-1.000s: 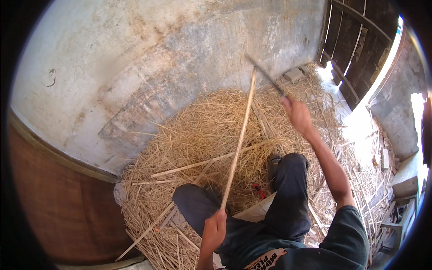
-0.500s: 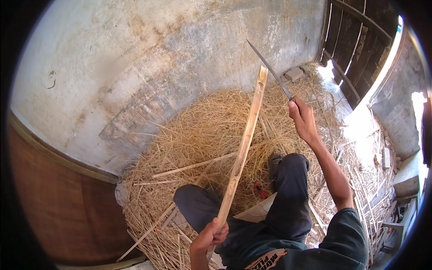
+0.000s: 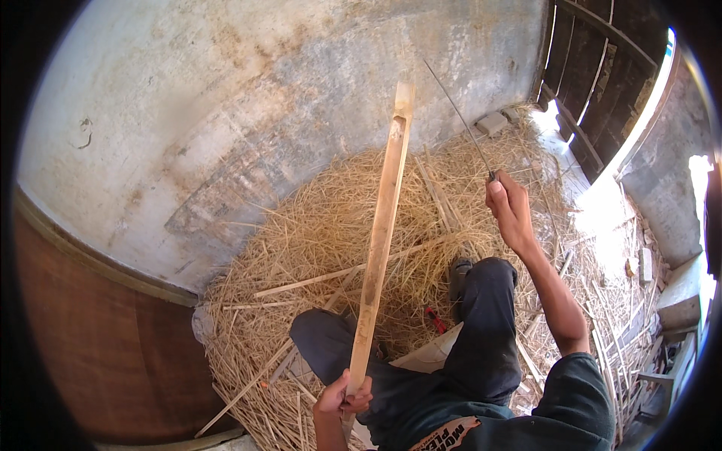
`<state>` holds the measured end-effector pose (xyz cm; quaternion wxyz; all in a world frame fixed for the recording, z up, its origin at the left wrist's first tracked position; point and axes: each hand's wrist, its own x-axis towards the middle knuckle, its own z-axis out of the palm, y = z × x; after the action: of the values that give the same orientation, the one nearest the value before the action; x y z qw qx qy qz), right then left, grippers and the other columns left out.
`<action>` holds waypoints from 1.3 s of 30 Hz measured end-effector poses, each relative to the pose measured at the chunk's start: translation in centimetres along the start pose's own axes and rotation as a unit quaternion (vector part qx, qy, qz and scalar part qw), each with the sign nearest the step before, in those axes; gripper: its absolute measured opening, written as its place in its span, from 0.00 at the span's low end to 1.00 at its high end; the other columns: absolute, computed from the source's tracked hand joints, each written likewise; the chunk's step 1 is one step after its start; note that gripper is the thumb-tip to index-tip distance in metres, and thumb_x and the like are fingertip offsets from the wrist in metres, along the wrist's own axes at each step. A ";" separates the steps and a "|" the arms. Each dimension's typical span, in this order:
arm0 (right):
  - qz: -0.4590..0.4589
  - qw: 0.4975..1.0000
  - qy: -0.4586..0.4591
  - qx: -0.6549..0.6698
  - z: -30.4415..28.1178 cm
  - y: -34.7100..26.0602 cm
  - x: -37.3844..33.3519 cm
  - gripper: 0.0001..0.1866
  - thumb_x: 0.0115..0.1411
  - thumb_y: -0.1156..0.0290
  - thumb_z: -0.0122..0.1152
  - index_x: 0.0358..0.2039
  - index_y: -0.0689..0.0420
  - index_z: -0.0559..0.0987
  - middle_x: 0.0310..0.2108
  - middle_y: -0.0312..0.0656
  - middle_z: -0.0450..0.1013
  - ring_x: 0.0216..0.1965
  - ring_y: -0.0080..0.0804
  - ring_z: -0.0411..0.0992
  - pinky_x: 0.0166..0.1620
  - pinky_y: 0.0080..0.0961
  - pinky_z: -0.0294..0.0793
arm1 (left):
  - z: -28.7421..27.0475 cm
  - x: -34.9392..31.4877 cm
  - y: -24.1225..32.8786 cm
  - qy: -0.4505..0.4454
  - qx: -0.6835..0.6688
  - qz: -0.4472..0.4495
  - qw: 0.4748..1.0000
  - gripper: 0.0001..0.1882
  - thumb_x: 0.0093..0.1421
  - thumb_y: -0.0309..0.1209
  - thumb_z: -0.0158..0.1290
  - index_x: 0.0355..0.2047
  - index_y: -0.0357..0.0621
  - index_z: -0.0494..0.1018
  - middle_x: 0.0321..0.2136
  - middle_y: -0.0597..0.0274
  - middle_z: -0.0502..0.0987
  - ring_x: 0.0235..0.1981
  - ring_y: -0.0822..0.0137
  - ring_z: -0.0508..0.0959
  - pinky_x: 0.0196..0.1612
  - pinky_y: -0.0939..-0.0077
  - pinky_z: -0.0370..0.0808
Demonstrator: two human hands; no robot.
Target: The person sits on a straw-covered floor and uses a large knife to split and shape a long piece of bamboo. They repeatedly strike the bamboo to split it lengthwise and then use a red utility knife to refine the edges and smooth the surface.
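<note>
A long split bamboo strip (image 3: 382, 233) rises upright in front of me, its hollow inner side with node ridges showing. My left hand (image 3: 344, 394) is closed around its lower end, near my left thigh. On the right, my right hand (image 3: 508, 204) is raised and grips the handle of a long, thin-bladed knife (image 3: 460, 119). The blade points up and to the left, seen nearly edge-on. Its tip stands apart from the bamboo's upper end, to the right of it. Most of the knife's handle is hidden by my fingers.
Bamboo shavings (image 3: 316, 203) and loose strips cover the floor around my legs. A red-handled tool (image 3: 435, 320) lies between my knees. A stained wall (image 3: 301, 90) stands ahead, a brown panel (image 3: 105, 331) at left, wooden boards (image 3: 602, 75) at far right, and a brick (image 3: 492, 123) by the wall.
The bamboo's upper end has swung left and up, away from the knife, and its face has turned. The knife has turned more edge-on. My left hand has shifted slightly left and down.
</note>
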<state>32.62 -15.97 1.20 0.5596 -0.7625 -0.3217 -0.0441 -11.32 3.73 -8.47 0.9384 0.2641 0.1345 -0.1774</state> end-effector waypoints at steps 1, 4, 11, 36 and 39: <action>0.003 1.000 -0.003 0.002 0.1 -0.2 -0.2 0.28 0.74 0.46 0.44 0.30 0.59 0.70 0.18 0.37 0.65 0.22 0.25 0.64 0.29 0.31 0.64 | -0.3 0.0 0.0 -0.004 -0.002 -0.001 1.000 0.37 0.71 0.68 0.30 0.28 0.46 0.63 0.13 0.77 0.53 0.11 0.81 0.48 0.16 0.81 0.48; -0.027 1.000 -0.005 -0.008 0.3 -0.2 -0.6 0.29 0.74 0.44 0.44 0.30 0.59 0.70 0.18 0.37 0.65 0.21 0.25 0.63 0.27 0.31 0.63 | -0.3 0.1 0.2 -0.013 0.006 0.001 1.000 0.37 0.71 0.67 0.30 0.28 0.44 0.64 0.13 0.75 0.56 0.11 0.79 0.53 0.16 0.80 0.51; -0.159 0.978 -0.103 -0.085 1.6 -1.2 -3.9 0.28 0.71 0.41 0.51 0.34 0.57 0.74 0.18 0.38 0.68 0.16 0.31 0.68 0.20 0.35 0.70 | 5.4 2.6 3.0 0.216 0.178 0.061 0.958 0.37 0.75 0.60 0.30 0.36 0.35 0.72 0.15 0.69 0.62 0.17 0.71 0.67 0.22 0.75 0.66; -0.147 0.940 -0.218 -0.218 4.4 -3.3 -8.9 0.24 0.68 0.46 0.59 0.35 0.57 0.71 0.16 0.45 0.69 0.15 0.48 0.71 0.19 0.40 0.71 | 9.3 7.4 3.1 0.345 0.485 0.227 0.771 0.25 0.78 0.49 0.39 0.38 0.39 0.71 0.18 0.73 0.62 0.20 0.81 0.61 0.23 0.80 0.59; -0.233 0.918 -0.228 -0.224 4.7 -3.0 -9.4 0.24 0.68 0.44 0.58 0.35 0.56 0.72 0.15 0.42 0.70 0.15 0.45 0.72 0.19 0.40 0.71 | 9.7 7.6 2.8 0.364 0.498 0.224 0.754 0.24 0.78 0.48 0.39 0.37 0.39 0.72 0.18 0.72 0.63 0.21 0.80 0.62 0.24 0.79 0.59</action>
<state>22.19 -15.46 -2.08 0.2596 -0.7607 -0.5909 -0.0695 -1.77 -1.30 -1.85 0.5671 0.7616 0.2952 0.1059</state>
